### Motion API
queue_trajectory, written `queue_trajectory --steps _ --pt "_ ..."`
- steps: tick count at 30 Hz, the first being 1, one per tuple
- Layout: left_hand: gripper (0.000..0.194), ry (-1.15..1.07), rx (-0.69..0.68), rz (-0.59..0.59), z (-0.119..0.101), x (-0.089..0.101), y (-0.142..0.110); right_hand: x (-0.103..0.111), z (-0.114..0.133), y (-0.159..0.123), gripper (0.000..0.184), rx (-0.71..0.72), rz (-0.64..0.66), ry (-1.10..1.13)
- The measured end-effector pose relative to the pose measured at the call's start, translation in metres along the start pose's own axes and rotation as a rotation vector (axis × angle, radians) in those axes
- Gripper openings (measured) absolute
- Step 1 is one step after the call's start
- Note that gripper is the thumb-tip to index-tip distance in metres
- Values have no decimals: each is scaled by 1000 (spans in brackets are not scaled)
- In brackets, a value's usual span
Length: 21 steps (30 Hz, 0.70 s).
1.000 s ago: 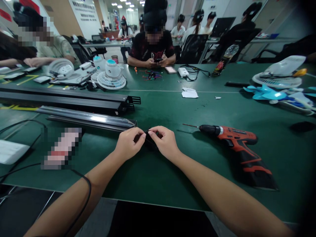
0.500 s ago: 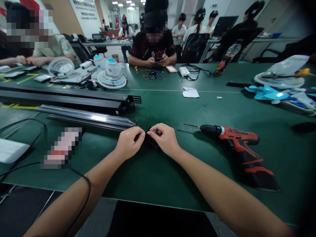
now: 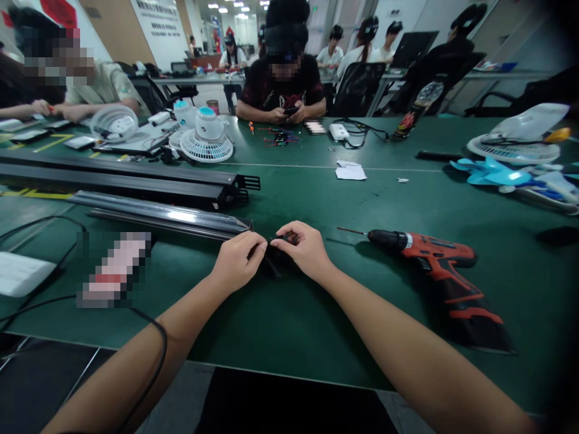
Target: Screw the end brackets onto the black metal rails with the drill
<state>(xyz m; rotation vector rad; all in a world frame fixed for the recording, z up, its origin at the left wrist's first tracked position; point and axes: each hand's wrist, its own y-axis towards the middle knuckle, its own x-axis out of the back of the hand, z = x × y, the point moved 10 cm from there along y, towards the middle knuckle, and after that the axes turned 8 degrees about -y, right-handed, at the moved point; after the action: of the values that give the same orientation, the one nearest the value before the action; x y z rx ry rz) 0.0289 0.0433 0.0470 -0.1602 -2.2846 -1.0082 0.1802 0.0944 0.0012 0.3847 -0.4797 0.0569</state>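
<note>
Black and small, the plastic part (image 3: 272,258) sits on the worktop (image 3: 316,199), pinched between the left hand (image 3: 236,260) and right hand (image 3: 304,249) (fingertips nearly meeting). It looks light, stiff, best gripped at its ends.

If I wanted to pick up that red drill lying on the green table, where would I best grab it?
Probably by the handle of the red drill. It lies flat on its side on the green table, bit pointing left toward the right hand, with the handle slanting toward the near edge. Coming from above on the near right side, fingers could wrap the handle, well away from the thin bit.
</note>
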Motion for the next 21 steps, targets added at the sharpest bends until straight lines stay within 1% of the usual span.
queue_trajectory --steps 2,3,4,6,7,8,9,12,14,18,21 --pt "14 2 0 9 -1 0 -3 0 -2 0 16 -11 -6 29" --pt "19 5 1 31 -1 -1 -5 1 -2 0 16 -10 -10 43" --pt "35 10 7 64 -1 -4 -7 1 -2 0 16 -7 -14 54" --pt "71 25 37 140 2 -10 -13 1 0 0 15 -2 -17 65" --pt "83 31 64 171 4 -12 -16 1 0 0 15 -1 -15 65" --pt "90 35 95 194 7 -14 -19 1 0 0 16 -3 -13 62" --pt "91 36 132 212 11 -16 -21 0 0 0 17 -6 -12 57" --pt "84 13 247 231 20 -20 -24 0 -2 1 19 -13 -17 49" --pt "78 -37 303 210 24 -19 -23 0 -4 1 20 -20 -21 61" --pt "69 -176 367 147 25 -14 -19 0 -9 1 27 -64 -5 152" --pt "61 -309 412 111 25 -11 -18 5 -12 1 29 -96 -20 188"
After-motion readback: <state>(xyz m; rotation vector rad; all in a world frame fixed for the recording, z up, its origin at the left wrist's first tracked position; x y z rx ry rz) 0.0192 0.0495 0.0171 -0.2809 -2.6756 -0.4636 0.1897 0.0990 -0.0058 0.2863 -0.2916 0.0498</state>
